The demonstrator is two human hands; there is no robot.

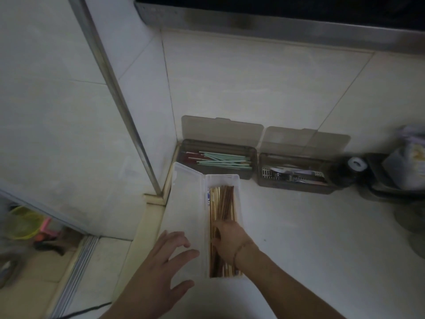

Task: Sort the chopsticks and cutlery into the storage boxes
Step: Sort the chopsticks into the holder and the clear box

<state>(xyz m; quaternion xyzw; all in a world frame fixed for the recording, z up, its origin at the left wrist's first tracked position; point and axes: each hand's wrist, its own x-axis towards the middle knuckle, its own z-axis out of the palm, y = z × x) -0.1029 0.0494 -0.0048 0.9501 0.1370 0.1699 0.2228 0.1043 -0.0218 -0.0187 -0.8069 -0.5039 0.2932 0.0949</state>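
Observation:
A white storage box (238, 194) lies lengthwise on the counter, its lid (188, 203) folded open to the left. It holds several wooden chopsticks (224, 203), pale and dark brown. My right hand (230, 241) reaches down into this box with its fingers curled among the chopsticks. My left hand (170, 259) hovers over the open lid with fingers spread. Behind stand two smoky brown boxes with raised lids: the left one (218, 143) holds mint-green chopsticks (223, 160) and some dark red ones, the right one (294, 186) holds metal cutlery (292, 174).
Tiled walls meet at the corner behind the boxes, with a metal pole (128, 120) at the left. A dark jar with a white cap (354, 166) and bags (409, 162) crowd the right. The counter edge drops to the floor at the left.

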